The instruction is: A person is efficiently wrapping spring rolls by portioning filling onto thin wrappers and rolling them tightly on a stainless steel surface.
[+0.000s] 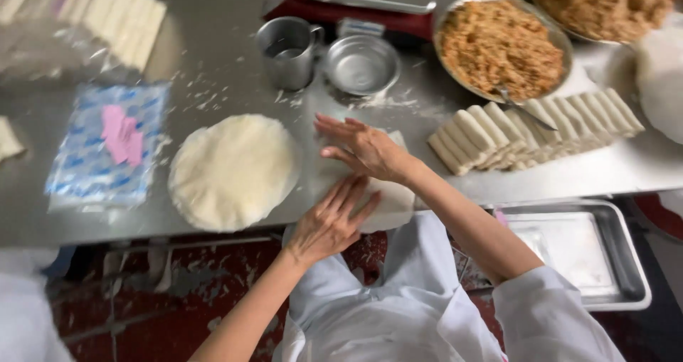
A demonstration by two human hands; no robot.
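On a floured steel table point(213, 56) above red flooring, the left hand point(329, 225) and right hand point(363, 148) lie flat, fingers apart, pressing what seems one wrapper point(395, 205).

Metal mug point(287, 51), empty bowl point(361, 65), filling bowl point(502, 45), rolled spring rolls point(533, 129), steel tray point(578, 252).

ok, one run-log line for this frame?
left hand: flat on wrapper | right hand: on wrapper | wrapper stack: beside | finished rolls: right

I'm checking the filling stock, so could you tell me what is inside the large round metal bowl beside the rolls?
The bowl holds shredded brown filling with a spoon resting in it; its bottom is covered.
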